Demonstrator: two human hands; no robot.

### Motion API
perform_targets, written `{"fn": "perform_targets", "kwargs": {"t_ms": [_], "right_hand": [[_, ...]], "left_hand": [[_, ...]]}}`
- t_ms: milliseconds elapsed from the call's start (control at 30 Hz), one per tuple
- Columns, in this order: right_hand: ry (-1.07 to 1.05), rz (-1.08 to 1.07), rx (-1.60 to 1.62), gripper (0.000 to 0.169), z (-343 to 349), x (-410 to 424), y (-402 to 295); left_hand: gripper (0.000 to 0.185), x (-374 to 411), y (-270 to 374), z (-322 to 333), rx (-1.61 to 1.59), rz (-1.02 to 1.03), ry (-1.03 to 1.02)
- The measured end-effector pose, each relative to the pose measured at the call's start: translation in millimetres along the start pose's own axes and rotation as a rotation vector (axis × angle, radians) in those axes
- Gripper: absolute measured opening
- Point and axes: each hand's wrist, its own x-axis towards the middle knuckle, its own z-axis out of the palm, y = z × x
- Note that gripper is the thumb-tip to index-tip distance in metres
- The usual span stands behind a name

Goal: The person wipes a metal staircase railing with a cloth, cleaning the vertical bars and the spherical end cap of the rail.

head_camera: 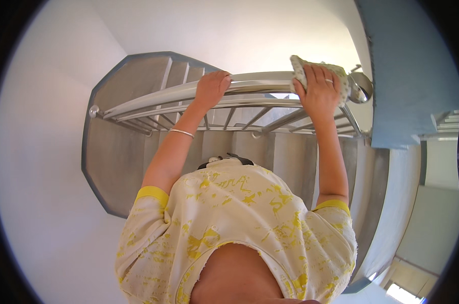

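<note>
A shiny metal stair handrail (263,78) runs across the view in front of me. My left hand (211,88) is closed over the rail near its middle. Farther right, my right hand (320,85) presses a pale, spotted cloth (298,70) over the top of the rail, close to its right end. The cloth drapes on both sides of the fingers and hides the rail beneath. Just past the cloth sits a round metal ball (360,87) on the end post. Below the handrail are a thinner metal rail (252,103) and several slanted balusters (257,118).
Grey-brown stair steps (290,159) descend beneath me to a landing (119,155) at left, and another flight (178,76) lies beyond the railing. A small metal ball (94,111) tops the far post. White walls (43,152) enclose the stairwell; a blue-grey surface (408,68) stands at right.
</note>
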Motion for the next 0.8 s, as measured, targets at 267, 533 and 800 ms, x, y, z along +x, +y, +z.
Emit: {"fn": "perform_targets", "kwargs": {"t_ms": [267, 533, 800], "right_hand": [[-0.063, -0.022, 0.077, 0.038, 35, 5, -85], [-0.267, -0.111, 0.097, 0.037, 39, 14, -102], [-0.23, -0.094, 0.063, 0.035, 42, 13, -108]], "left_hand": [[0.033, -3, 3, 6, 0.065, -0.029, -0.061], [0.041, -21, -40, -30, 0.107, -0.31, -0.277], [0.041, -34, -60, -16, 0.164, -0.261, -0.141]]}}
